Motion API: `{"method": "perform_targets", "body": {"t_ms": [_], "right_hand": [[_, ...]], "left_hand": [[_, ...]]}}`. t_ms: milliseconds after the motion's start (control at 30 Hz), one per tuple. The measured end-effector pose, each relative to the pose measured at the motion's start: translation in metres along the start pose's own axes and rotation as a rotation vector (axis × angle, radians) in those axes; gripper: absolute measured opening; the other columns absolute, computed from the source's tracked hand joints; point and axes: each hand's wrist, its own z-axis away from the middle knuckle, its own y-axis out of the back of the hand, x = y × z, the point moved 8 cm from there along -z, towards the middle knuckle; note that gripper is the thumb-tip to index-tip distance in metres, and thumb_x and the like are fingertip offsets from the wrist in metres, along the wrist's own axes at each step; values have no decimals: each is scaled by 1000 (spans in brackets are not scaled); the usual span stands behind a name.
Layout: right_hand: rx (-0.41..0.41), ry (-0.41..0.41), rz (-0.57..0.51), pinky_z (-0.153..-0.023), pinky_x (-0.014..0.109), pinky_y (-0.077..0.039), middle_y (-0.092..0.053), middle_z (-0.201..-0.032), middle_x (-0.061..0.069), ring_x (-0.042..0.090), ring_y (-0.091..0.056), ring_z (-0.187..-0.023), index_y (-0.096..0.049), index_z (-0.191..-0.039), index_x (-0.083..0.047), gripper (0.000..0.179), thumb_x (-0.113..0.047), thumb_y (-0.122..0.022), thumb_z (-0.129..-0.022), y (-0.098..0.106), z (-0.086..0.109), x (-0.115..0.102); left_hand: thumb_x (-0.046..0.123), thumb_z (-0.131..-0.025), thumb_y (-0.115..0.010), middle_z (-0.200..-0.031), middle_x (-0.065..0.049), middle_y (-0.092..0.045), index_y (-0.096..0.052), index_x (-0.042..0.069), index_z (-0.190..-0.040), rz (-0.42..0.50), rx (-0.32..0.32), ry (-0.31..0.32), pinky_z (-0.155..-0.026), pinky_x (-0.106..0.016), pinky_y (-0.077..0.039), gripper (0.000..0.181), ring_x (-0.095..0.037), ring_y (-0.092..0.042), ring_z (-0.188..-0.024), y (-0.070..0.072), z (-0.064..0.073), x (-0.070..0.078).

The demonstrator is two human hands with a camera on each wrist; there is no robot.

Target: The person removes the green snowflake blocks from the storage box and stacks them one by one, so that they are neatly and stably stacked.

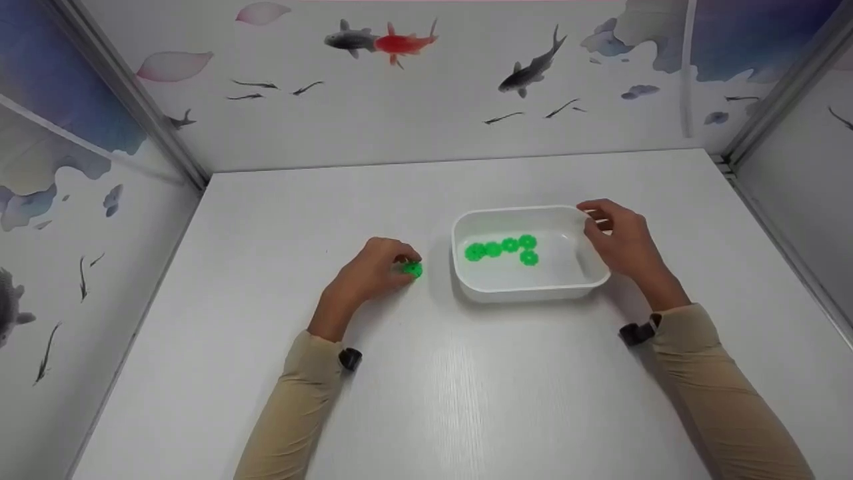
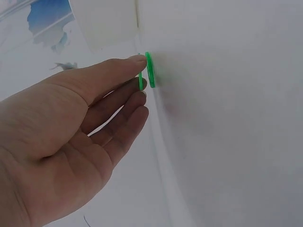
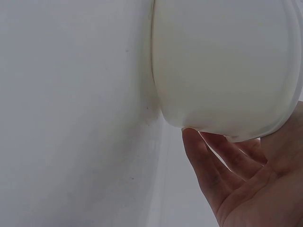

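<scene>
My left hand (image 1: 381,270) pinches a small green notched plastic disc (image 1: 414,269) just above the table, left of a white plastic container (image 1: 533,291). Two thin green edges show in the left wrist view. One disc (image 2: 140,81) is between thumb and fingertips; another disc (image 2: 150,70) stands just beyond them, close to the white surface. Whether these two touch, I cannot tell. The right hand (image 1: 625,241) holds the container's right end at the far corner, with fingers against its outer wall (image 3: 222,66). Several green discs (image 1: 510,245) lie inside the container.
The white table (image 1: 400,387) carries the container right of centre. Its far edge meets a white panel (image 1: 426,127) printed with fish, and a similar panel (image 1: 86,240) rises at the left. Black wrist devices (image 1: 350,359) are on both sleeves.
</scene>
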Motion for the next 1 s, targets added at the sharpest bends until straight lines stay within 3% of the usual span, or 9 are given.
{"method": "perform_targets", "body": {"t_ms": [1000], "right_hand": [[-8,-38,21,-109,64,-55,-66,-144,24,46,-68,-126,-61,-149,-12,39,-20,-56,-111,-2,-1,5]], "left_hand": [[8,-98,-76,-123,-9,-78,-79,7,-127,16,3,20,-101,-40,-60,29,-23,-71,-111,-2,-1,-2]]}}
